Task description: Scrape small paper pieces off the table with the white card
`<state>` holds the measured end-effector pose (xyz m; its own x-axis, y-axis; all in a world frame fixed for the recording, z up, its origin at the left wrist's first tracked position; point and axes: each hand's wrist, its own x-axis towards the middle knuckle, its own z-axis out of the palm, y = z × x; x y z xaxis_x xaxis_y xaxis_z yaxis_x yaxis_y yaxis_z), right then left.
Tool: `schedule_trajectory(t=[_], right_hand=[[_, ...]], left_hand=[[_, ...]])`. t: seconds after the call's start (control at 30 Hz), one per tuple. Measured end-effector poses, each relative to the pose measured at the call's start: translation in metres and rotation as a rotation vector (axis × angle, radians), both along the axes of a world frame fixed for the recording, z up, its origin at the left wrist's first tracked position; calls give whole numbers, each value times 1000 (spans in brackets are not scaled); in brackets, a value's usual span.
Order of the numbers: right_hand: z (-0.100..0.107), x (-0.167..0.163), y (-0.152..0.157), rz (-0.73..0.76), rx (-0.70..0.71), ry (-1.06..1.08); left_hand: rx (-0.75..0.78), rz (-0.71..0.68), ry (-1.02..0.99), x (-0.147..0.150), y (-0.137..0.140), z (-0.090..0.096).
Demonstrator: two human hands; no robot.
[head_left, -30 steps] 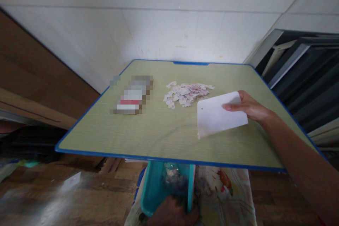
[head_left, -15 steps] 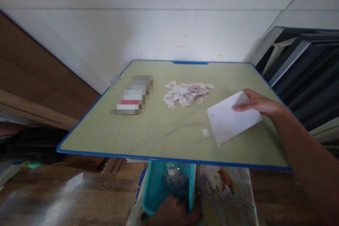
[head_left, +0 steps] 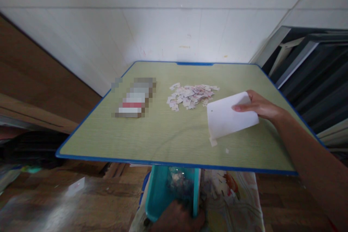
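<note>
My right hand (head_left: pixel 252 106) pinches a white card (head_left: pixel 231 114) with rounded corners and a small hole near one corner, thumb on top. It is tilted over the right half of the table, its lower edge at a small pale paper scrap (head_left: pixel 213 143). A tinier scrap (head_left: pixel 227 150) lies just right of that. Left of the card is a heap of torn paper scraps (head_left: pixel 190 96). Below the table's front edge, my left hand (head_left: pixel 174 218) is closed on the right rim of a teal plastic tray (head_left: pixel 160 192), which holds a blurred pile of small bits.
The green table (head_left: pixel 114 137) has a blue rim. A pixelated box-like object (head_left: pixel 133 98) lies on its left. A white wall (head_left: pixel 163 32) stands behind, with dark panels (head_left: pixel 320 61) leaning at the right. Patterned cloth (head_left: pixel 231 203) lies under the tray.
My right hand has moved the card left, so its lower edge now meets the pale scrap. The tinier scrap has come into view. My left hand and the tray stay put.
</note>
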<state>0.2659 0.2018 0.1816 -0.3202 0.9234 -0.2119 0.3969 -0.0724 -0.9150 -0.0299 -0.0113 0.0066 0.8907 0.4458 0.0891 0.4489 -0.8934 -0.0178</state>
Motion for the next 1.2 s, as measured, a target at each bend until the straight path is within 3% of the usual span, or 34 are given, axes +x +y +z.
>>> schedule_trajectory(t=[0.17,0.3,0.47,0.6,0.73,1.03,1.2], right_hand=[[2,1,-7,90,-53,-89],[1,-2,-11,136,-57,-101],[0,1,-9,289,-170,17],[2,11,-6,167,-110,154],[2,20,-2,43,-60,149],[-1,14,-1,137,-81,-34],[-1,3,-5,104,-129,-60]], left_hand=[[-126,24,73,0,0,5],[-112,-12,60,-1,1,3],[-95,-9,59,-2,0,-4],[-100,-15,55,-3,-2,-8],[-115,-18,34,-2,-1,-9],[-110,-16,10,-1,2,0],[-147,-16,78,-1,2,4]])
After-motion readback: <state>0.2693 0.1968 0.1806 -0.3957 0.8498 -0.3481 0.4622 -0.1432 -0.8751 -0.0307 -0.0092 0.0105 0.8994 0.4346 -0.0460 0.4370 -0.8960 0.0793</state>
